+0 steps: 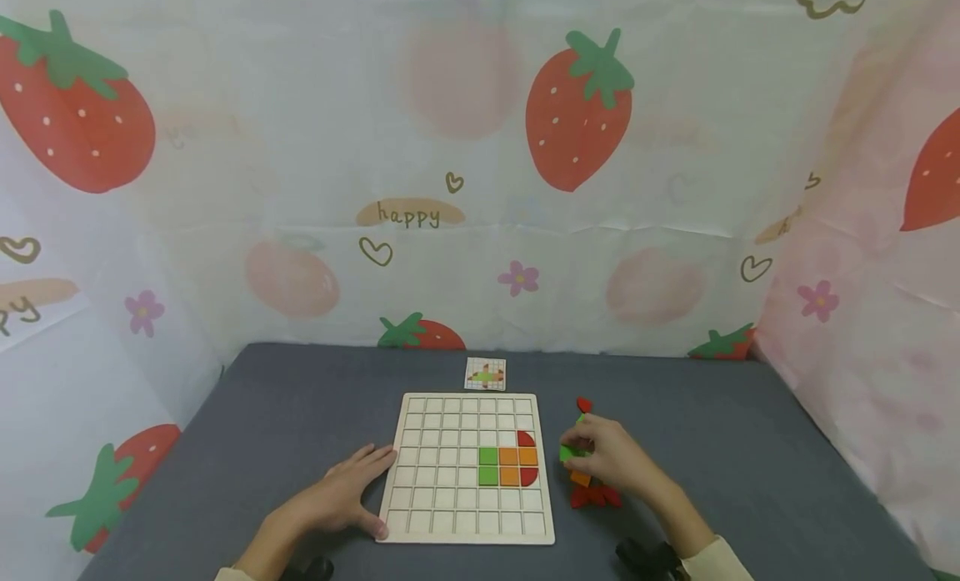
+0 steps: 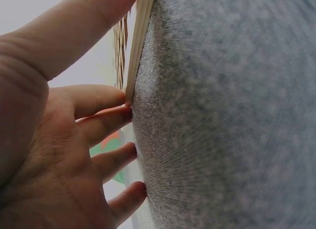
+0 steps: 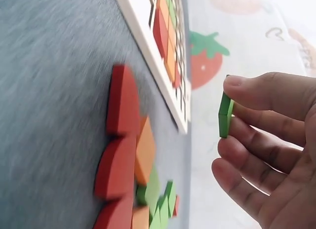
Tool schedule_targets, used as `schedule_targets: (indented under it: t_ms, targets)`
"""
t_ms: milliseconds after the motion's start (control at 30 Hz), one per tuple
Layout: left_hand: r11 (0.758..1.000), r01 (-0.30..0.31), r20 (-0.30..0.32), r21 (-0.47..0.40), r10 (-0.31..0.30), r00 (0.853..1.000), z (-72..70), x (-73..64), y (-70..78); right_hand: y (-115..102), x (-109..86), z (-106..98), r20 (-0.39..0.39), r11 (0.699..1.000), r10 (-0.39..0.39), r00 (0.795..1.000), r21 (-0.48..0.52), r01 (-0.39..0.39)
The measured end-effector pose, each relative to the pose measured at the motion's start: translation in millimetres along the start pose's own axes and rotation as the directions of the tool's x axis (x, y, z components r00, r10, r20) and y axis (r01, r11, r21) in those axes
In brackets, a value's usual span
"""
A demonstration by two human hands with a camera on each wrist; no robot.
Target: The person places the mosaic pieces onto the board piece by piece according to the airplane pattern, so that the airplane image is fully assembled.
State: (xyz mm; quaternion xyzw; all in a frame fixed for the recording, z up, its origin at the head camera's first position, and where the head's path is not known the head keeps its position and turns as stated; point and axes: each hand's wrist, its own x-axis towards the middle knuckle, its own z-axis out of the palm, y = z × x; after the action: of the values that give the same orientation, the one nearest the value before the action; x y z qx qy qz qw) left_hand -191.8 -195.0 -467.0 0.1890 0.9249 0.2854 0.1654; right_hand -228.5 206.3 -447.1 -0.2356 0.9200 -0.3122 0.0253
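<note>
On the table lies a pale wooden grid board. Its right side carries two green square tiles, three orange square tiles and two red rounded tiles. My left hand rests against the board's left edge, fingers spread and thumb at the near corner; the left wrist view shows the fingertips touching the edge and cloth. To the right of the board, my right hand pinches a green tile between thumb and fingers, raised above the loose pieces.
Below and around the right hand is a pile of loose red tiles, orange tiles and green tiles. A small pattern card lies behind the board. Dark cloth covers the table, and a strawberry-print curtain surrounds it.
</note>
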Motion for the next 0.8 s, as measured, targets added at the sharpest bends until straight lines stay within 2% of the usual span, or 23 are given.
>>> schedule_targets:
  t_ms: [133, 433, 800]
  targets:
    - [1.000, 0.003, 0.000, -0.007, -0.003, 1.000, -0.7, -0.5, 1.3, -6, 11.2, 5, 0.013, 1.000, -0.012, 1.000, 0.018, 0.012]
    - [1.000, 0.000, 0.006, 0.002, 0.000, 1.000, -1.7, -1.1, 1.2, -15, 28.7, 17, -0.013, 0.998, -0.044, 0.999, 0.042, 0.044]
    - [1.000, 0.014, 0.006, 0.011, -0.014, 1.000, -0.3, 1.0, -0.7, -28, 49.7, 33, 0.044, 0.994, -0.100, 0.994, 0.053, 0.098]
